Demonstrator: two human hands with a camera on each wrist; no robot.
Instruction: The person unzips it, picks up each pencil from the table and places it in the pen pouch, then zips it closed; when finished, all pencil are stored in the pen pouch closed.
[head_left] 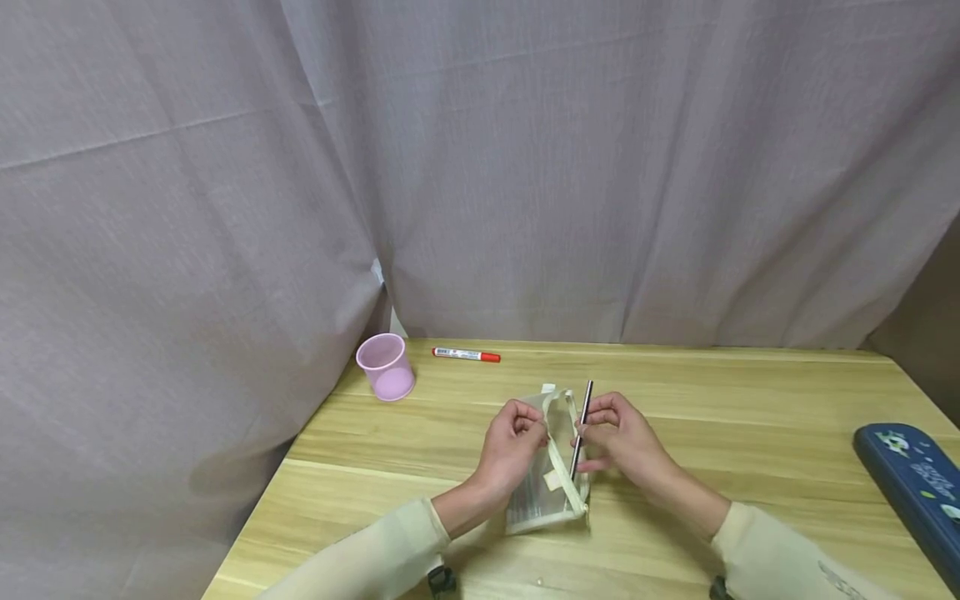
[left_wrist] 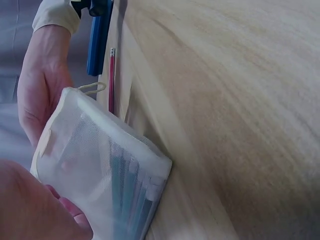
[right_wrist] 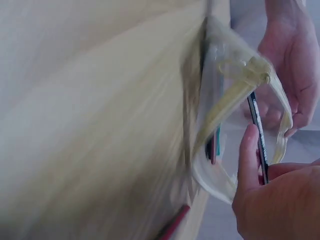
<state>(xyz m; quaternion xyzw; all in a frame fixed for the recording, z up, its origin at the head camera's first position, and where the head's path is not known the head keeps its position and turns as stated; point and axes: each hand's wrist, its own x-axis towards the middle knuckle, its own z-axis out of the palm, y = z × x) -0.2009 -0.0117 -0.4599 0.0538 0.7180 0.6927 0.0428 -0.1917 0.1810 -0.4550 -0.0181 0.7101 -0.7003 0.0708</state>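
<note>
A pale mesh zip pouch (head_left: 534,493) stands tilted over the table, its zipped mouth spread wide. My left hand (head_left: 512,446) pinches one edge of that mouth. With thumb and fingers, my right hand (head_left: 628,440) holds a slim dark pencil (right_wrist: 256,122) with white lettering. The pencil's lower part lies within the pouch opening, while its upper end sticks out above the right fingers. Through the mesh in the left wrist view, several pencils (left_wrist: 131,197) show along the bottom of the pouch.
A pink cup (head_left: 392,382) stands at the back left, and a red-capped white marker (head_left: 465,355) lies near the curtain. At the right edge is a dark blue case (head_left: 911,483). The left wrist view shows a red pencil (left_wrist: 112,82) beyond the pouch.
</note>
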